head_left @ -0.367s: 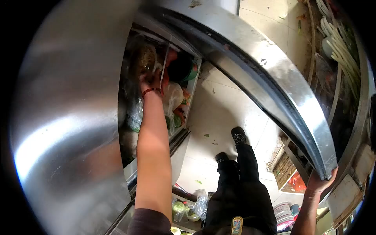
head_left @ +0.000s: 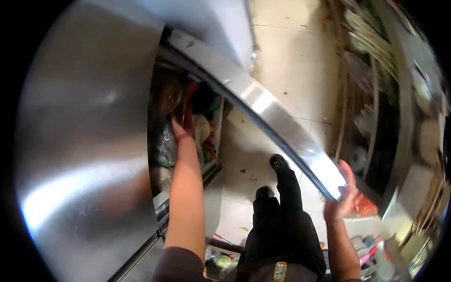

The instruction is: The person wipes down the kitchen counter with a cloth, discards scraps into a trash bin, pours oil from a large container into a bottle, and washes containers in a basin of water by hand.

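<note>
In the head view a metal door (head_left: 263, 101) stands partly open before a drawer-like compartment full of bagged food (head_left: 165, 141). My left hand (head_left: 183, 127) reaches inside, beside a clear bag with brownish contents (head_left: 169, 96) and a pale bag (head_left: 202, 129); its fingers are dark and partly hidden, so their grip is unclear. My right hand (head_left: 345, 195) is wrapped round the door's free end at the lower right.
A large metal panel (head_left: 84, 141) fills the left side. Shelves with long pale-stemmed vegetables (head_left: 373, 42) stand at the right. An orange-red bag (head_left: 364, 204) lies by my right hand. Bagged greens (head_left: 223, 263) sit low, near my legs.
The door has swung inward, toward the compartment, with my right hand on its end. My left hand has drawn back slightly, lower in the compartment. The head view has shifted too.
</note>
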The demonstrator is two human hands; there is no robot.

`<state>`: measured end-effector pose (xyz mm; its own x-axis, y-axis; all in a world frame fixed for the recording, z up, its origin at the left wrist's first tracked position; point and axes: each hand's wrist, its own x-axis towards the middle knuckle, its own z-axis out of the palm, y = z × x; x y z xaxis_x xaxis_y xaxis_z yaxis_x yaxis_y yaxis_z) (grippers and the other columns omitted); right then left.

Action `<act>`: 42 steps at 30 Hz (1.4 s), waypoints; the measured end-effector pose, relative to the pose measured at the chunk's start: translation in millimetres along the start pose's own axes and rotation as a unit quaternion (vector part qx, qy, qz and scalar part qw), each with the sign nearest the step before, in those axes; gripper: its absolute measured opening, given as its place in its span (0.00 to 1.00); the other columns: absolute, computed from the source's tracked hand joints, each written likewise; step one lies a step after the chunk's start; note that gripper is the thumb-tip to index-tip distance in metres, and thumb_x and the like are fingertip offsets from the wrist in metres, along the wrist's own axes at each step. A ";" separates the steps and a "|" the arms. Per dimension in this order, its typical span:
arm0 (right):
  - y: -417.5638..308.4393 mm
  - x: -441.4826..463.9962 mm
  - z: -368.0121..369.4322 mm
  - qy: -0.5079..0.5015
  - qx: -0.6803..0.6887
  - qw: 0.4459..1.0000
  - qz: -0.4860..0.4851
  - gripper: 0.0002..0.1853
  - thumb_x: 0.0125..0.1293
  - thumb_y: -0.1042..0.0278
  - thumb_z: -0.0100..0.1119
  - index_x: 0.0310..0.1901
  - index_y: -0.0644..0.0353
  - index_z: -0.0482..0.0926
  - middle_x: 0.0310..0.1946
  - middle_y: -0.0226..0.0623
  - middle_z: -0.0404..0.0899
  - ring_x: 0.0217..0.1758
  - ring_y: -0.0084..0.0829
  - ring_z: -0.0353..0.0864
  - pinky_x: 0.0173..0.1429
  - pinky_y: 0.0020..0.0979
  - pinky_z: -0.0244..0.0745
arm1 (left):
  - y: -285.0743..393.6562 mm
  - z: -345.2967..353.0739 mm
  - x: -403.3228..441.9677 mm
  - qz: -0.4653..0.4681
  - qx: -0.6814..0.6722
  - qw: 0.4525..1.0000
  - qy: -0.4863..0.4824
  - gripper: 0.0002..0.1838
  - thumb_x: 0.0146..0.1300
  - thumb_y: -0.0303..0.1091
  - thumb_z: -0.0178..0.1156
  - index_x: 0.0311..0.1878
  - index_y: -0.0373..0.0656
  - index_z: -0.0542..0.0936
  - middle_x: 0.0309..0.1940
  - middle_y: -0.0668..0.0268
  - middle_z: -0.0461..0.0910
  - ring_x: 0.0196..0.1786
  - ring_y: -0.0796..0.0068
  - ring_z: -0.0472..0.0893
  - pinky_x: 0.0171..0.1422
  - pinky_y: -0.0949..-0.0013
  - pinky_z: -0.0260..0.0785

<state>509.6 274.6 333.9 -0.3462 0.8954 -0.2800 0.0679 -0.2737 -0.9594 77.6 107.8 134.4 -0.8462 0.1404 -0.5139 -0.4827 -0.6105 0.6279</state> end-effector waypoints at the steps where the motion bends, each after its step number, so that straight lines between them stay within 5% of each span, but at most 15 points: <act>1: -0.1 -16.9 6.9 -0.010 -0.034 0.999 -0.024 0.29 0.64 0.53 0.44 0.62 0.61 0.63 0.55 0.39 0.68 0.59 0.32 0.66 0.62 0.34 0.62 | -19.2 -45.9 0.5 -0.082 -0.039 0.995 0.050 0.26 0.69 0.45 0.47 0.65 0.43 0.64 0.62 0.62 0.67 0.62 0.59 0.66 0.66 0.58 0.60; 3: 10.3 -56.6 37.2 -0.062 -0.102 0.992 -0.038 0.30 0.61 0.54 0.52 0.61 0.62 0.62 0.54 0.42 0.66 0.57 0.35 0.67 0.60 0.34 0.64 | -28.5 -49.5 -128.6 -0.127 0.110 0.985 -0.034 0.25 0.68 0.45 0.47 0.65 0.44 0.64 0.61 0.62 0.68 0.60 0.60 0.69 0.63 0.59 0.64; 5: 31.7 -109.0 73.5 -0.107 -0.135 0.984 -0.034 0.33 0.58 0.55 0.60 0.60 0.64 0.62 0.53 0.45 0.65 0.54 0.38 0.69 0.59 0.35 0.66 | -35.8 -167.1 -176.7 -0.333 0.018 0.940 0.077 0.25 0.65 0.43 0.52 0.62 0.42 0.67 0.59 0.60 0.70 0.59 0.61 0.71 0.64 0.59 0.64; 7: 68.8 -158.6 117.7 -0.105 -0.146 0.982 -0.053 0.38 0.55 0.49 0.64 0.60 0.67 0.62 0.52 0.52 0.64 0.53 0.45 0.68 0.61 0.38 0.65 | -6.1 -218.0 -302.8 -0.361 0.139 0.920 -0.063 0.23 0.64 0.40 0.51 0.60 0.39 0.70 0.58 0.59 0.71 0.58 0.60 0.72 0.62 0.58 0.67; 8: 84.3 -183.4 139.2 -0.112 -0.146 0.980 -0.072 0.40 0.54 0.49 0.65 0.61 0.67 0.60 0.51 0.53 0.64 0.55 0.47 0.68 0.61 0.39 0.64 | -12.2 -307.8 -295.6 -0.412 0.163 0.896 0.039 0.22 0.63 0.39 0.53 0.59 0.40 0.71 0.59 0.58 0.71 0.57 0.61 0.73 0.59 0.59 0.69; 10: 90.5 -188.8 131.4 -0.135 -0.151 0.973 -0.110 0.40 0.54 0.50 0.64 0.61 0.67 0.60 0.51 0.54 0.64 0.55 0.48 0.68 0.60 0.39 0.65 | -7.9 -271.4 -346.9 -0.384 0.319 0.854 0.148 0.24 0.62 0.40 0.55 0.60 0.42 0.67 0.57 0.56 0.67 0.52 0.56 0.75 0.53 0.59 0.73; 17: 133.2 -247.8 -2.8 -0.374 -0.282 0.861 -0.196 0.18 0.45 0.69 0.63 0.40 0.62 0.75 0.37 0.51 0.77 0.43 0.52 0.76 0.47 0.44 0.72 | 29.5 -324.3 -342.0 -0.387 0.518 0.758 -0.084 0.20 0.64 0.39 0.50 0.54 0.37 0.68 0.52 0.50 0.68 0.48 0.58 0.76 0.50 0.61 0.74; 22: 128.4 -335.2 -219.6 -0.170 -0.585 0.788 0.093 0.15 0.50 0.74 0.56 0.42 0.61 0.77 0.41 0.48 0.78 0.49 0.48 0.77 0.53 0.42 0.73 | -2.0 -268.5 -340.4 -0.380 0.619 0.677 -0.123 0.18 0.63 0.38 0.50 0.51 0.36 0.68 0.48 0.52 0.70 0.46 0.59 0.77 0.47 0.62 0.74; 24: 125.4 -389.9 -293.0 0.091 -0.455 0.864 0.193 0.21 0.53 0.74 0.54 0.52 0.60 0.74 0.48 0.50 0.76 0.52 0.48 0.76 0.58 0.41 0.70 | -15.7 -245.3 -343.1 -0.375 0.643 0.655 -0.134 0.17 0.63 0.38 0.50 0.50 0.35 0.69 0.46 0.53 0.71 0.44 0.60 0.77 0.46 0.62 0.75; 28: 125.9 -503.1 -379.2 0.471 -0.222 0.831 0.195 0.17 0.54 0.68 0.56 0.47 0.61 0.76 0.35 0.49 0.81 0.42 0.46 0.80 0.48 0.39 0.76 | -48.7 -211.3 -358.6 -0.358 0.678 0.623 -0.154 0.16 0.63 0.37 0.49 0.48 0.35 0.69 0.43 0.55 0.72 0.42 0.61 0.78 0.43 0.63 0.75; 31: 173.5 -578.4 -408.0 0.500 -0.299 0.790 0.192 0.17 0.54 0.65 0.57 0.45 0.61 0.77 0.32 0.49 0.81 0.39 0.47 0.81 0.45 0.40 0.76 | -92.4 -187.8 -391.2 -0.340 0.693 0.615 -0.158 0.15 0.63 0.37 0.49 0.46 0.34 0.69 0.40 0.56 0.74 0.40 0.62 0.78 0.41 0.64 0.75; 35: 240.6 -666.7 -424.1 0.408 -0.277 0.823 0.282 0.20 0.51 0.61 0.59 0.45 0.61 0.77 0.36 0.50 0.80 0.43 0.48 0.79 0.49 0.40 0.74 | -160.3 -160.2 -464.9 -0.242 0.763 0.400 -0.447 0.09 0.63 0.34 0.50 0.43 0.41 0.70 0.35 0.64 0.73 0.34 0.67 0.78 0.34 0.68 0.75; 36: 239.9 -685.8 -428.1 0.407 -0.243 0.823 0.314 0.21 0.50 0.60 0.60 0.45 0.61 0.76 0.38 0.50 0.80 0.45 0.48 0.79 0.50 0.40 0.74 | -172.4 -149.5 -509.2 -0.299 0.744 0.469 -0.370 0.08 0.63 0.33 0.50 0.43 0.43 0.70 0.34 0.67 0.73 0.33 0.68 0.78 0.33 0.69 0.74; 40: 287.6 -715.7 -459.2 0.360 -0.219 0.825 0.377 0.22 0.49 0.59 0.61 0.45 0.61 0.76 0.40 0.48 0.79 0.46 0.49 0.78 0.51 0.41 0.73 | -210.2 -129.2 -627.2 -0.228 0.715 0.489 -0.445 0.13 0.64 0.28 0.52 0.50 0.49 0.67 0.36 0.67 0.73 0.34 0.68 0.79 0.33 0.68 0.74; 42: 322.8 -713.6 -487.3 0.346 -0.269 0.861 0.257 0.23 0.50 0.59 0.61 0.47 0.60 0.75 0.43 0.48 0.78 0.48 0.50 0.77 0.51 0.41 0.73 | -221.0 -125.9 -674.2 -0.203 0.711 0.494 -0.457 0.14 0.63 0.27 0.52 0.52 0.49 0.66 0.38 0.67 0.73 0.35 0.67 0.79 0.33 0.68 0.74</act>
<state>1234.5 -281.6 207.4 0.4868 0.7504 -0.4472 0.5342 -0.6608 -0.5273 783.2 49.9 268.5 -0.0487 0.7173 -0.6951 0.2255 0.6859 0.6919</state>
